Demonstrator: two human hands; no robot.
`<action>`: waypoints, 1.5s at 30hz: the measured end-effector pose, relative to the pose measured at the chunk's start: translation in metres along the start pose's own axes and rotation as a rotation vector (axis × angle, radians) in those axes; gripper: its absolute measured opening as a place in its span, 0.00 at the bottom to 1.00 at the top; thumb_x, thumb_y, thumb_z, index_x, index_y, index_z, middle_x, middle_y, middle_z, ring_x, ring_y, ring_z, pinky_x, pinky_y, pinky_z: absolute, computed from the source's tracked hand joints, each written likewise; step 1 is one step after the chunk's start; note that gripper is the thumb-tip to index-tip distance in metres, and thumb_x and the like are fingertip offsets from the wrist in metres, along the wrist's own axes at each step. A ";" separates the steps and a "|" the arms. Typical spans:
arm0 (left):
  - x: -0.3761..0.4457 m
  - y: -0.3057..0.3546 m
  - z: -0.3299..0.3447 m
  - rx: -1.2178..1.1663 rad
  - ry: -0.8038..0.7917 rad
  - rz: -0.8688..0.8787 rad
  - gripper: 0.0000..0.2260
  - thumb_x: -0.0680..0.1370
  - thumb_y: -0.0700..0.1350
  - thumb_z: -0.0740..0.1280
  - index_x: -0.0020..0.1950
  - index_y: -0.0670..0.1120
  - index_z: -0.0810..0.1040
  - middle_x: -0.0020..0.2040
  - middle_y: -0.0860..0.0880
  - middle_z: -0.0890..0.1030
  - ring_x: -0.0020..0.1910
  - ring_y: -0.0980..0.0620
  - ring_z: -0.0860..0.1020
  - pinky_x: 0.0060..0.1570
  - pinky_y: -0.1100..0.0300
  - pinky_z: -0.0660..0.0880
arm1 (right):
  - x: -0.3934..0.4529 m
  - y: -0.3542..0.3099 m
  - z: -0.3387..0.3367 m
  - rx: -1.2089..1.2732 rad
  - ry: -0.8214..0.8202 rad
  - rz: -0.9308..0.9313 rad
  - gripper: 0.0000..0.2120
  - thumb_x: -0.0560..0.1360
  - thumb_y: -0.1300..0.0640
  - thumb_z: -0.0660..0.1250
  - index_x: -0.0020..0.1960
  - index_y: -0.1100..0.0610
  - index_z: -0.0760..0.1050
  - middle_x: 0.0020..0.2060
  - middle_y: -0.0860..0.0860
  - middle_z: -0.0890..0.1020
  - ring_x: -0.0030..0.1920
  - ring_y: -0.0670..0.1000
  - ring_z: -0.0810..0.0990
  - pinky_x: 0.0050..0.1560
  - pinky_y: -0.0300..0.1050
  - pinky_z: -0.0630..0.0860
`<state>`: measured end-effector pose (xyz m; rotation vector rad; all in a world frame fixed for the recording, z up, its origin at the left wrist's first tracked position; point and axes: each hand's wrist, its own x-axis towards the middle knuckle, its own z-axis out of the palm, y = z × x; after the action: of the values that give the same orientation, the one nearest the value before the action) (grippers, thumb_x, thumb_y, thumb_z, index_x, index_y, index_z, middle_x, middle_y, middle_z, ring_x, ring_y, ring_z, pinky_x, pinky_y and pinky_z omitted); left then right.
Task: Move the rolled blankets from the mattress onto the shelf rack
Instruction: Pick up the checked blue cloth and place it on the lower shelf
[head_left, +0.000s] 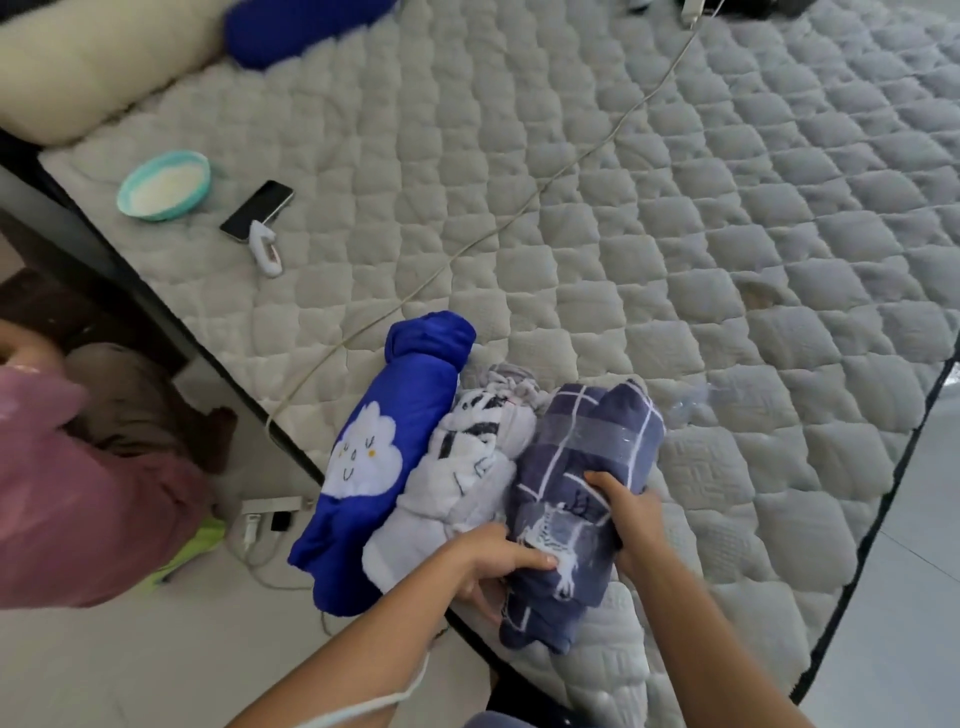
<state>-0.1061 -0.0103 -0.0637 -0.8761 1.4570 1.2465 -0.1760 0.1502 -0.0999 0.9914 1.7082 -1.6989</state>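
Three rolled blankets lie side by side at the near corner of the quilted mattress (649, 218). A bright blue roll with a white cloud face (387, 457) is on the left. A white roll with black marks (462, 467) is in the middle. A grey-blue checked roll (582, 467) with clear tape around it is on the right. My left hand (493, 558) grips the near left side of the checked roll. My right hand (631, 514) clasps its right side. The shelf rack is out of view.
A teal bowl (165, 184), a black phone (257, 210) and a small white device (266, 252) lie on the mattress at left. A cable (519, 218) runs across it. Pillows (98, 67) sit at the far left. A person in pink (78, 499) crouches on the floor at left.
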 end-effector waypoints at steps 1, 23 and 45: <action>-0.005 -0.002 0.000 -0.018 0.024 0.066 0.26 0.71 0.51 0.74 0.66 0.47 0.72 0.63 0.46 0.77 0.57 0.45 0.76 0.45 0.45 0.79 | -0.008 -0.005 -0.001 0.028 0.017 -0.041 0.27 0.63 0.55 0.76 0.59 0.59 0.73 0.50 0.58 0.82 0.47 0.59 0.82 0.43 0.52 0.80; -0.257 -0.358 -0.094 -0.636 0.662 0.712 0.22 0.70 0.44 0.76 0.60 0.56 0.73 0.55 0.51 0.82 0.52 0.47 0.81 0.48 0.47 0.79 | -0.358 0.117 0.220 -0.158 -0.943 -0.476 0.29 0.61 0.51 0.78 0.60 0.53 0.74 0.54 0.54 0.84 0.51 0.56 0.84 0.52 0.55 0.81; -0.348 -0.807 -0.069 -1.524 0.940 0.369 0.24 0.73 0.41 0.71 0.67 0.48 0.72 0.62 0.46 0.76 0.60 0.42 0.76 0.54 0.37 0.77 | -0.606 0.539 0.419 -1.081 -1.750 -0.249 0.38 0.56 0.50 0.80 0.63 0.55 0.73 0.55 0.54 0.84 0.50 0.58 0.85 0.49 0.57 0.82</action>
<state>0.7264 -0.2727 0.0611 -2.5143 1.0918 2.4483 0.5585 -0.3764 0.0306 -1.0141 1.0044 -0.7384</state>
